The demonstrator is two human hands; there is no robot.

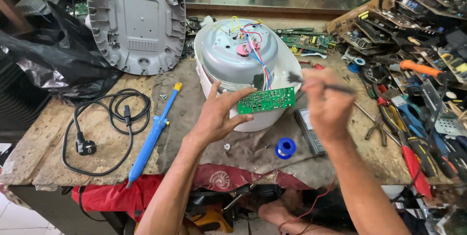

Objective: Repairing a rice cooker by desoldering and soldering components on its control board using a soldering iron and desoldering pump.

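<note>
Hands: the left hand [219,116] pinches the left end of a small green rectangular circuit board [266,100] between thumb and fingertips, palm turned toward the board; the right hand [327,103] is closed around the dark handle of a small brush [311,83], motion-blurred, whose bristle tip sits just beside the board's right end.
Board: held level and lengthwise in the air in front of the appliance, its solder side facing the camera; coloured wires [257,52] run down from the appliance top toward it.
Appliance: a white round cooker body [292,65] lies upside down on the bench, its grey metal inner shell [228,60] exposed, directly behind the board.
Base cover: a grey moulded plastic bottom plate [136,21] leans upright at the back left, well apart from the hands.
Bench: a worn, stained wooden worktop [44,142] partly covered by a grey cloth [243,152].
Left of the hands: a blue plastic desoldering pump with a yellow tip [153,135] lies diagonally, and beside it a coiled black power cord with plug [104,128].
Below the hands: a blue spool of solder wire [285,148] stands on the cloth, near a dark flat meter [307,130].
Right side: pliers and screwdrivers with red and orange handles [413,162] lie crowded together; spare green boards [306,40] are stacked behind.
</note>
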